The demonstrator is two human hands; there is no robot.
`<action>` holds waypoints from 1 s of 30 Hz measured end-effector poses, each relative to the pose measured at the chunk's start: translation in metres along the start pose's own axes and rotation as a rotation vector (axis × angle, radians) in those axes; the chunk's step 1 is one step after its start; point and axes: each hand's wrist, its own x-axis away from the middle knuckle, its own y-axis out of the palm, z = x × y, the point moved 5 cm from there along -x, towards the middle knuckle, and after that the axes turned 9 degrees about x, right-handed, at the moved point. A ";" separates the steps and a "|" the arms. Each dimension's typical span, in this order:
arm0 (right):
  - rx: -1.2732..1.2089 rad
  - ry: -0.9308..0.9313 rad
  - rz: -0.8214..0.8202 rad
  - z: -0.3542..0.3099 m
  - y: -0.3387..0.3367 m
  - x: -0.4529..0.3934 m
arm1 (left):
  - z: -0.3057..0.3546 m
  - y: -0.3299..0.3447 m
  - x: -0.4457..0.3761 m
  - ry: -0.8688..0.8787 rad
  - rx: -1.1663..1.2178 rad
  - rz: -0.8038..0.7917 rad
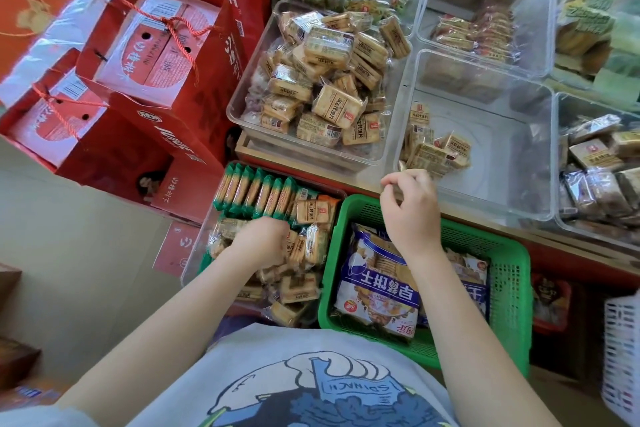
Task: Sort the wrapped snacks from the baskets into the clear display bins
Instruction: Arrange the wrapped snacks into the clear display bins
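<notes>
In the near clear bin (512,184), tan, clear-wrapped snack packs (437,153), loosely heaped.

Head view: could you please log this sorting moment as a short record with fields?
left hand: reaching into loose tan packs in the clear box; grip hidden
right hand: fingers curled at the near rim of the sparse bin
sparse bin stock: few tan packs
full bin: heaped
green basket: blue bags
</notes>
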 end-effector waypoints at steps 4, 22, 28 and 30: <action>-0.034 -0.075 -0.312 -0.017 0.010 0.003 | 0.023 -0.048 0.017 0.238 0.032 0.238; 0.113 0.218 0.215 0.048 -0.029 -0.071 | 0.018 -0.055 -0.005 0.206 0.401 0.398; 0.358 0.275 -0.165 0.083 0.013 -0.112 | 0.011 -0.033 -0.017 0.108 0.397 0.294; 0.444 0.273 -0.351 0.088 0.026 -0.111 | 0.010 -0.029 -0.020 0.086 0.410 0.272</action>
